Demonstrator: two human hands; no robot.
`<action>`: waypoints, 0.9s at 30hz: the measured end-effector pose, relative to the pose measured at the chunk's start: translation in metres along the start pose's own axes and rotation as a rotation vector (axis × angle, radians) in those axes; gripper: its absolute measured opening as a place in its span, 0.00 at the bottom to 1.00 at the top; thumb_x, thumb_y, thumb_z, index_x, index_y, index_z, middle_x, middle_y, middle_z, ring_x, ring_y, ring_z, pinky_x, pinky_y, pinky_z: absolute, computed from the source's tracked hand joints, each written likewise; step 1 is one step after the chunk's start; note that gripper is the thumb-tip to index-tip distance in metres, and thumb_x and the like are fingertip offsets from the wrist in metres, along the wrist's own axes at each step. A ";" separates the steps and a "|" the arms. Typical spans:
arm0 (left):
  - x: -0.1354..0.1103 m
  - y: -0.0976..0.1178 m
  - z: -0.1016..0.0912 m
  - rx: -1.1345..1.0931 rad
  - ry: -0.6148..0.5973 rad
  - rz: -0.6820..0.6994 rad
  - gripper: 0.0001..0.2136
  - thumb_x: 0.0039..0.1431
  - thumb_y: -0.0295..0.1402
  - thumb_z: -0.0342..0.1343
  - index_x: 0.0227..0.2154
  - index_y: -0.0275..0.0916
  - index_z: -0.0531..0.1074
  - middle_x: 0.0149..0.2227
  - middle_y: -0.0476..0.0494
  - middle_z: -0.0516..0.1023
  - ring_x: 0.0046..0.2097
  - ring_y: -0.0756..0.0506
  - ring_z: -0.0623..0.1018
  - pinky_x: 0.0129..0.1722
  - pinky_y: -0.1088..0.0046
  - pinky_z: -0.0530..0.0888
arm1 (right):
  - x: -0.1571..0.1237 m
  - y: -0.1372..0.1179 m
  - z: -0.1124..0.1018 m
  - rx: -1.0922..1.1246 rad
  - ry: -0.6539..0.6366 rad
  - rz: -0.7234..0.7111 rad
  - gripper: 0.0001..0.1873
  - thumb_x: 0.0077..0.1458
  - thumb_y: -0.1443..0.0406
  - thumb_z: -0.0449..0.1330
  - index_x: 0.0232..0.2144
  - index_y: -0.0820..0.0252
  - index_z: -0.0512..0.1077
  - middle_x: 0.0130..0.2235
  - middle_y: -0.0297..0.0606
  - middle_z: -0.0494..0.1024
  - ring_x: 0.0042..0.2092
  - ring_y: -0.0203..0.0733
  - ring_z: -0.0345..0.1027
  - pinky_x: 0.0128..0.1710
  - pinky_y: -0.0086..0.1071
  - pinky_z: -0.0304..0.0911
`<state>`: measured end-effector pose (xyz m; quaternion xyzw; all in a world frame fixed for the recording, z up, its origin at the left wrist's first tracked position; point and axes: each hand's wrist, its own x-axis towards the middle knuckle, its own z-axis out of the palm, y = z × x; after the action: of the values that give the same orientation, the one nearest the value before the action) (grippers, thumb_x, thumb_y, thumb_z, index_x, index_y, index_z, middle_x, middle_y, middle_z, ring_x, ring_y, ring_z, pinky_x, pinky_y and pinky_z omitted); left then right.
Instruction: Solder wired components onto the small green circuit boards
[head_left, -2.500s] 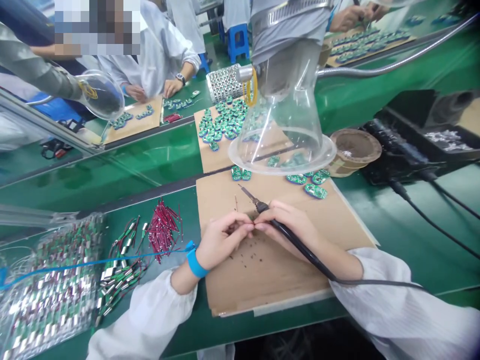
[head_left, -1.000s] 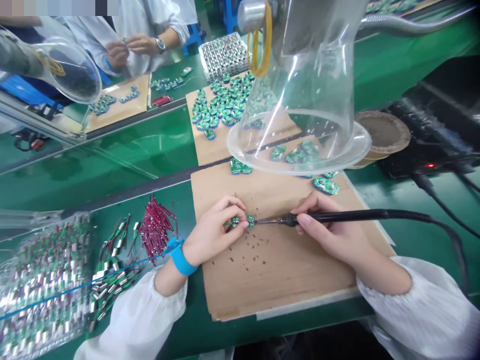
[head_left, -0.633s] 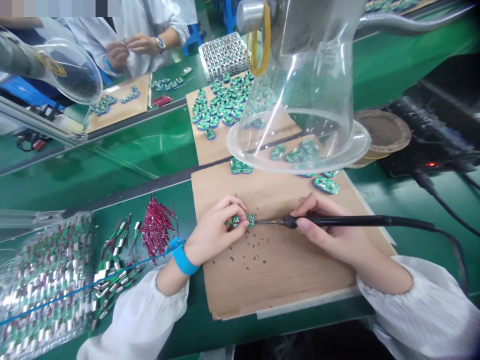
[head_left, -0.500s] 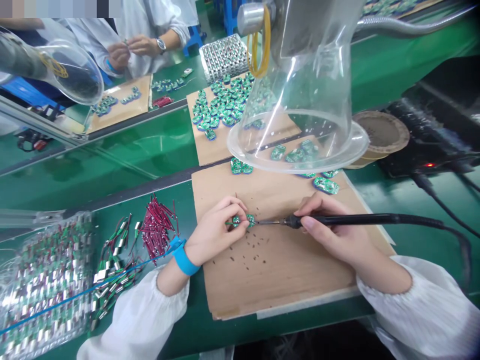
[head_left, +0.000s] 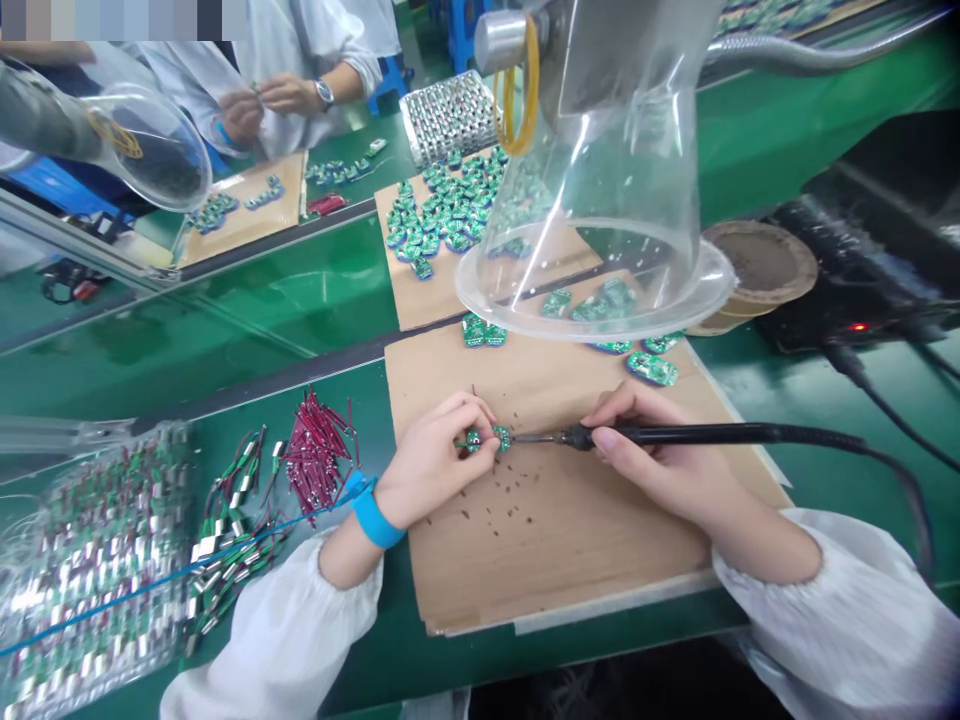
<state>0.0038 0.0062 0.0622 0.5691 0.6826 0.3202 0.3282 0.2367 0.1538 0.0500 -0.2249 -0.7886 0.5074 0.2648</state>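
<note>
My left hand [head_left: 444, 458], with a blue strap at the wrist, pinches a small green circuit board [head_left: 501, 438] above the brown cardboard sheet [head_left: 570, 560]. Fingers cover part of the board. My right hand [head_left: 660, 455] is closed round a black soldering iron [head_left: 637, 434], held nearly level. Its thin metal tip points left and reaches the right edge of the board; whether it touches cannot be made out. Dark specks lie on the cardboard below. Several more circuit boards [head_left: 651, 369] rest along the sheet's far edge.
A clear fume hood [head_left: 592, 270] hangs over the cardboard's far side. Red wires [head_left: 315, 450], small metal parts with leads [head_left: 225, 540] and a filled plastic tray [head_left: 97, 580] lie left. A round tin [head_left: 757, 262] stands right. Across the bench, another person's hands [head_left: 262, 105] work.
My right hand and the soldering iron have shifted very slightly left, toward the board. My left hand still pinches the circuit board in nearly the same place.
</note>
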 end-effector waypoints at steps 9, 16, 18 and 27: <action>0.003 0.001 -0.002 -0.008 -0.011 -0.032 0.05 0.62 0.25 0.59 0.31 0.39 0.69 0.45 0.48 0.75 0.42 0.49 0.76 0.42 0.71 0.71 | 0.000 -0.002 -0.001 0.009 0.023 0.009 0.06 0.65 0.62 0.62 0.34 0.54 0.71 0.27 0.31 0.74 0.26 0.36 0.67 0.26 0.29 0.62; 0.003 0.000 -0.001 -0.018 -0.014 -0.042 0.05 0.62 0.26 0.59 0.31 0.40 0.70 0.45 0.48 0.76 0.40 0.49 0.74 0.41 0.70 0.70 | 0.002 -0.004 0.000 0.040 0.059 0.011 0.08 0.66 0.61 0.61 0.33 0.54 0.71 0.26 0.32 0.73 0.25 0.37 0.66 0.25 0.30 0.61; 0.002 0.001 -0.002 -0.027 -0.012 -0.046 0.04 0.61 0.26 0.59 0.31 0.40 0.71 0.44 0.48 0.76 0.40 0.49 0.74 0.41 0.70 0.71 | 0.001 -0.004 0.000 0.075 0.072 0.022 0.08 0.67 0.60 0.61 0.34 0.53 0.70 0.25 0.31 0.73 0.25 0.36 0.66 0.25 0.30 0.61; 0.006 -0.001 -0.013 -0.070 -0.086 -0.094 0.05 0.63 0.30 0.63 0.31 0.39 0.75 0.46 0.47 0.79 0.39 0.49 0.76 0.39 0.71 0.71 | -0.004 0.001 -0.001 0.135 0.260 0.126 0.09 0.68 0.58 0.60 0.34 0.52 0.69 0.22 0.29 0.70 0.24 0.38 0.64 0.25 0.32 0.60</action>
<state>-0.0082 0.0112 0.0682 0.5378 0.6823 0.3032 0.3916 0.2408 0.1526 0.0485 -0.3196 -0.6960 0.5414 0.3468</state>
